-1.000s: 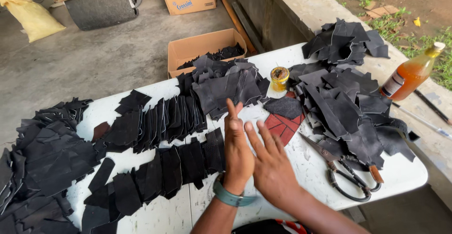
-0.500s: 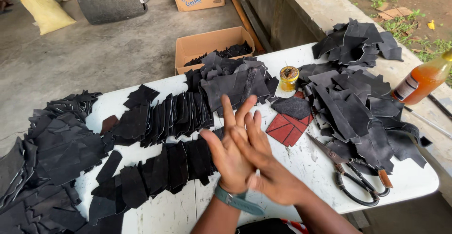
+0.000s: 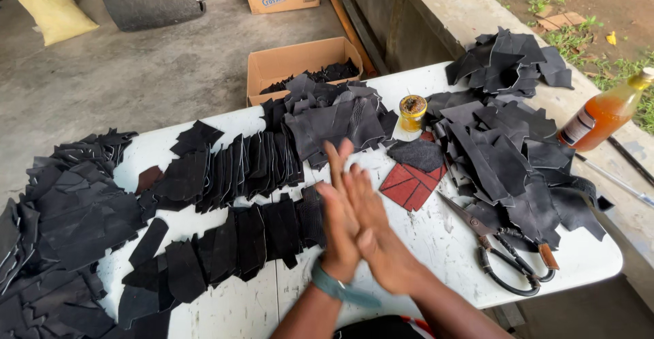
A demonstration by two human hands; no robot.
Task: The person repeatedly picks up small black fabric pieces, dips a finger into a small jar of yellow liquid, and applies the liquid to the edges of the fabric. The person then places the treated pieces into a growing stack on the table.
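My left hand (image 3: 337,209), with a teal band on its wrist, and my right hand (image 3: 377,233) are pressed palm to palm above the white table (image 3: 436,237), fingers stretched out and holding nothing. Just left of them lies a row of overlapping black leather pieces (image 3: 231,243), with a second row (image 3: 238,165) behind it. To the right of my fingers lie a red cut piece (image 3: 411,184) with scored lines and a dark fuzzy piece (image 3: 417,153).
Black scissors (image 3: 507,260) lie right of my hands. A small open jar (image 3: 412,111) stands behind the red piece. Heaps of black leather (image 3: 518,155) cover the right and left ends. A bottle of orange liquid (image 3: 605,114) stands far right; a cardboard box (image 3: 286,63) sits behind the table.
My hands have lifted off the table and come together palm to palm, sliding against each other, with the fingers pointing more upward now.
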